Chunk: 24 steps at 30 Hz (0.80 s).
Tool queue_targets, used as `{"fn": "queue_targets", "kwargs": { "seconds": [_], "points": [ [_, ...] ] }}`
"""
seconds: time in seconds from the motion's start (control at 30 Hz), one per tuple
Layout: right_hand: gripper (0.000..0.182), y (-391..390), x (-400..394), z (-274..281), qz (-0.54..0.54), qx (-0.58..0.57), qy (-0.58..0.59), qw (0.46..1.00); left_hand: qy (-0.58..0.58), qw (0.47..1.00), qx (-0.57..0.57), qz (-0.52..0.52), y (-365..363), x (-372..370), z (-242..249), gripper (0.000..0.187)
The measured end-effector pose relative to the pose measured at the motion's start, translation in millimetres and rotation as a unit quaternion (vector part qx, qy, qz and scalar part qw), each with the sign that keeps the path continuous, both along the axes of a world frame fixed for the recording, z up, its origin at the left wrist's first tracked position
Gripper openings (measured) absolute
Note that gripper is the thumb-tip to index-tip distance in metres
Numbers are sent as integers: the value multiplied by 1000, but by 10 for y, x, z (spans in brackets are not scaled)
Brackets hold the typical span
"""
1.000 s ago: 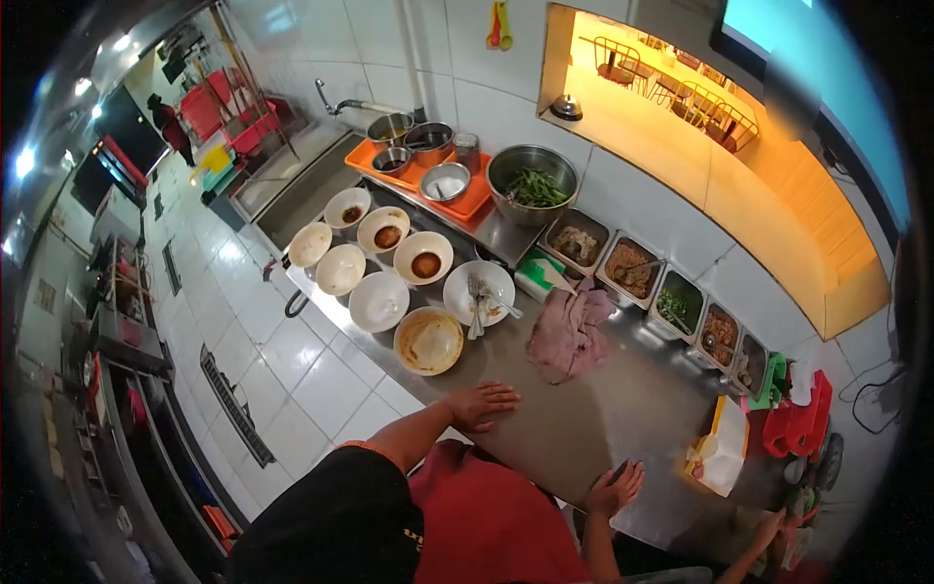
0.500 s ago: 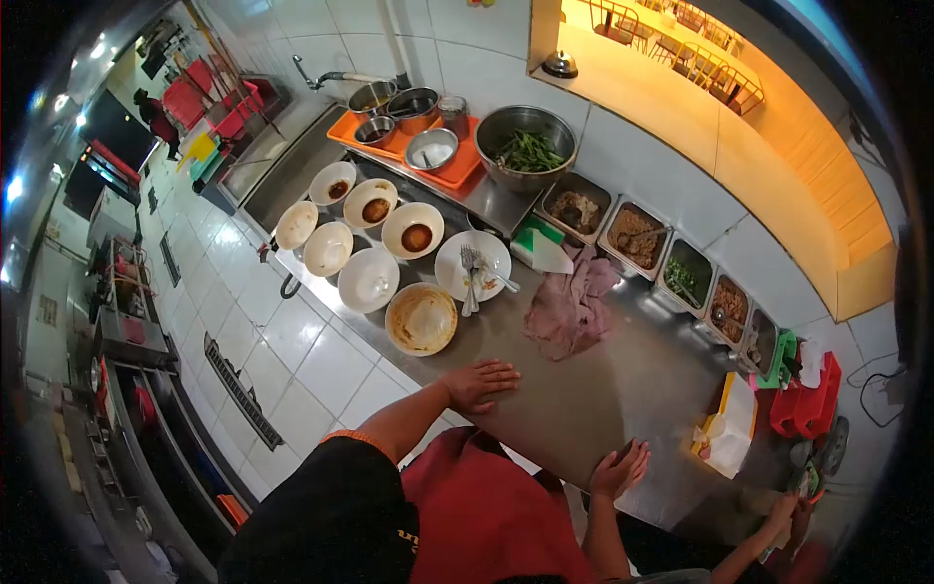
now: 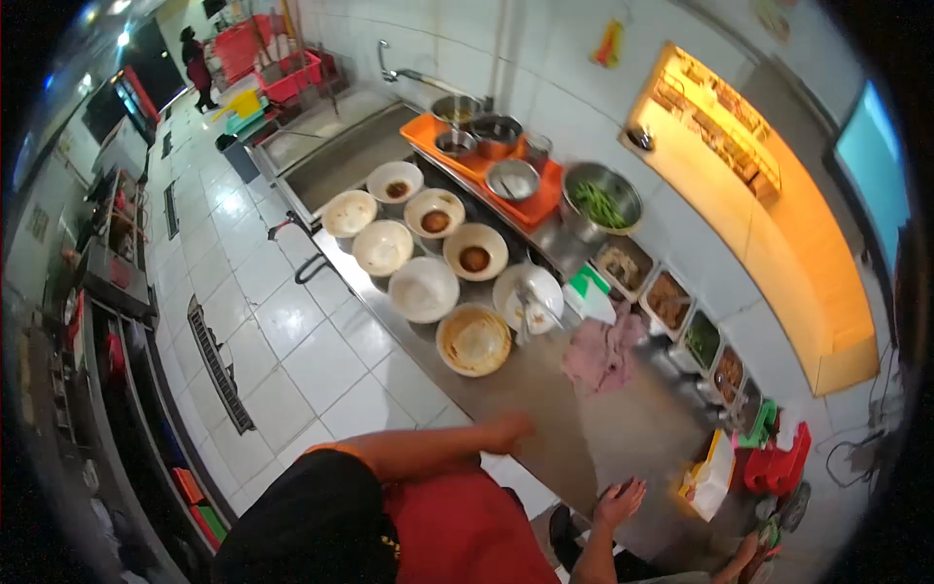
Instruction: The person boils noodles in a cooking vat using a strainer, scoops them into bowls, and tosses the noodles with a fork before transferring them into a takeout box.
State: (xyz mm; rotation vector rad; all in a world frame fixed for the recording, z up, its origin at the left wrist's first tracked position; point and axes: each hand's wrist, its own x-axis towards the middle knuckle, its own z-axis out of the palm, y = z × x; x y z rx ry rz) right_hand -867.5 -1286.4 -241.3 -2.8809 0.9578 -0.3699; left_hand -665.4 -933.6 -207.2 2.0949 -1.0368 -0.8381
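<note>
My left hand [image 3: 510,431] is over the near edge of the steel counter [image 3: 545,419], blurred by motion, so its fingers cannot be made out. Closest to it is a sauce-stained bowl [image 3: 474,340]. My right hand [image 3: 621,502] rests at the counter's edge with its fingers stretched out and nothing visible in it. A crumpled pink cloth [image 3: 600,352] lies farther in. Beside it is a white plate [image 3: 526,296] with cutlery and food scraps. Several used bowls [image 3: 424,289] stand to the left, some with brown sauce left in them.
Several metal food containers [image 3: 668,300] line the wall. A steel bowl of green vegetables [image 3: 601,201] stands near an orange tray [image 3: 457,161] of pots. A yellow-and-white box [image 3: 708,474] and red rack [image 3: 778,457] sit right. Another person's hand [image 3: 744,557] is lower right; someone stands far back.
My left hand has come off its flat rest on the counter and is moving. The view has turned, so the bowls appear farther right. My right hand stays by the counter edge.
</note>
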Motion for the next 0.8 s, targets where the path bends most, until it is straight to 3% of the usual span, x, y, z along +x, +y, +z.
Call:
{"fn": "queue_targets", "kwargs": {
  "seconds": [0.03, 0.07, 0.1, 0.13, 0.17, 0.2, 0.23, 0.27, 0.3, 0.37, 0.4, 0.43, 0.47, 0.53, 0.6, 0.63, 0.67, 0.73, 0.8],
  "points": [
    [50, 1, 28, 13, -20, -3, 47, 999, 123, 986, -109, 36, 182, -185, 11, 44],
    [49, 35, 91, 47, -39, -7, 95, 995, 159, 970, -180, 40, 371, -337, -244, 41],
    [49, 105, 228, 47, -24, -16, 83, 996, 235, 965, -118, 8, 747, -282, 395, 39],
    [48, 171, 426, 52, -92, 88, -14, 992, 215, 974, -62, -15, 1071, -282, 368, 36],
    [46, 282, 611, 88, -157, 194, -99, 963, 232, 969, -80, 28, 1481, -333, 325, 37],
    [46, 411, 751, 145, -144, 190, -94, 967, 277, 955, -56, 91, 1895, -350, 385, 37],
    [44, 766, 1008, 410, -71, 247, -115, 960, 319, 936, -27, 149, 2345, -335, 445, 36],
    [42, 1195, 1328, 664, 1, 305, -138, 942, 322, 926, -4, 197, 2769, -385, 116, 36],
    [38, 1731, 1634, 868, 64, 302, -163, 937, 322, 914, 21, 245, 3207, -401, -232, 36],
    [32, 2993, 2159, 1124, 182, 284, -159, 928, 261, 895, 62, 357, 4067, -462, -357, 33],
    [30, 3606, 2341, 1284, 241, 265, -122, 926, 258, 889, 84, 370, 4466, -535, -897, 33],
    [29, 4291, 2505, 1563, 236, 384, -36, 892, 248, 890, 135, 358, 4835, -501, -667, 40],
    [32, 4620, 2750, 1291, 357, 276, 29, 892, 176, 943, 199, 198, 5159, -409, -364, 39],
    [32, 5636, 2867, 1476, 451, 298, 67, 839, 100, 962, 245, 73, 5722, -267, -165, 39],
    [30, 6330, 2969, 1681, 505, 305, 61, 805, 157, 896, 167, 380, 6332, -412, -847, 36],
    [28, 6597, 2992, 1712, 553, 308, 60, 772, 72, 935, 156, 311, 6648, -395, -1319, 38],
    [28, 6789, 3048, 1669, 544, 322, 58, 773, 75, 935, 170, 302, 6871, -340, -1074, 38],
    [30, 7020, 3219, 1542, 531, 350, 96, 766, 148, 832, 47, 533, 7041, -59, -331, 37],
    [31, 7213, 3446, 1468, 508, 365, 117, 772, 157, 813, 40, 560, 7294, 182, -301, 32]
  ]
}}
